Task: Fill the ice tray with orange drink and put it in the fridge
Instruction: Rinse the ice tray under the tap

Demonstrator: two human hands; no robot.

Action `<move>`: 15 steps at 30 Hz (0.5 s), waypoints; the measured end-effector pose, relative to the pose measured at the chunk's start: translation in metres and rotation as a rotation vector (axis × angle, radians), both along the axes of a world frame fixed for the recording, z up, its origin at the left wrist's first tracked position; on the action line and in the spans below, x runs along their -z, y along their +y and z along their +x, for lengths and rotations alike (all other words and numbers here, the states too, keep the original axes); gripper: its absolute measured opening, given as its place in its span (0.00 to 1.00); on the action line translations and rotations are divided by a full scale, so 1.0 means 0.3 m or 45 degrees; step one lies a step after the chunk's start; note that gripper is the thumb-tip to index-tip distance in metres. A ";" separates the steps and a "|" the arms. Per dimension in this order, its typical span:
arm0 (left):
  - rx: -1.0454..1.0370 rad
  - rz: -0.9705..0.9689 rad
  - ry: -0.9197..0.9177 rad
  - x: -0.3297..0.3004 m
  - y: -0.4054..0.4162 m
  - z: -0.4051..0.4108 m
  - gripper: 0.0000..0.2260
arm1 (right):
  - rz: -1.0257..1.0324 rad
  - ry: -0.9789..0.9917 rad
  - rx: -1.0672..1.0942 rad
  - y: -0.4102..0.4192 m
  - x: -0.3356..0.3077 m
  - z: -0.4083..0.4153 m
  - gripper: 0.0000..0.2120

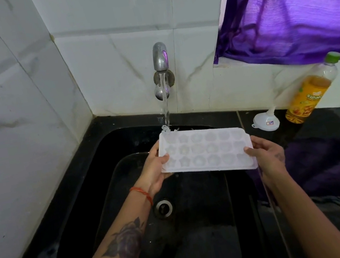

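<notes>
Tray rinse under way, by my reading: ice tray (207, 153) held over the black sink (110, 183), far-left corner under the tap (160, 57) stream. Left hand (155, 172) and right hand (267, 155) each pinch a short end. Orange drink bottle (309, 94) and funnel (266, 121) wait on the table (332, 124) at right; open room above the basin.

tap (160, 58) & water stream block back-left, bottle (309, 92) + funnel (266, 121) crowd right counter, sink basin (110, 206) below open
</notes>
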State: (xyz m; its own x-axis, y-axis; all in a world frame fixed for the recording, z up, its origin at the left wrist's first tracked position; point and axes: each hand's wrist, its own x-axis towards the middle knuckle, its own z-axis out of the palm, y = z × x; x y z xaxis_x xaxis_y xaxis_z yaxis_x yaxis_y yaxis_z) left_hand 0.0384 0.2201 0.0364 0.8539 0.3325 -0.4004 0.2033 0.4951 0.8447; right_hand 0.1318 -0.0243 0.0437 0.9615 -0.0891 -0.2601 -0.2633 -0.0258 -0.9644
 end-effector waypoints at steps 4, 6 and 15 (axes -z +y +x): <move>-0.022 0.057 0.058 0.020 0.027 -0.007 0.24 | -0.010 -0.083 -0.012 0.034 -0.008 -0.006 0.22; -0.050 0.042 0.066 0.029 0.051 -0.021 0.24 | 0.004 -0.121 -0.033 0.063 -0.012 -0.009 0.22; -0.259 -0.064 0.104 0.073 0.130 -0.059 0.11 | -0.127 -0.346 -0.228 0.203 -0.074 0.008 0.21</move>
State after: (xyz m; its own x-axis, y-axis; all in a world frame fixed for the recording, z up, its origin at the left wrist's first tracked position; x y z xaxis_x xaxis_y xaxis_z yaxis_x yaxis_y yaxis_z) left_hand 0.0205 0.2591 0.0145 0.7355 0.4723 -0.4858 0.1616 0.5740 0.8027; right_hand 0.1341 0.0366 0.0659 0.9971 0.0754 0.0092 0.0202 -0.1463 -0.9890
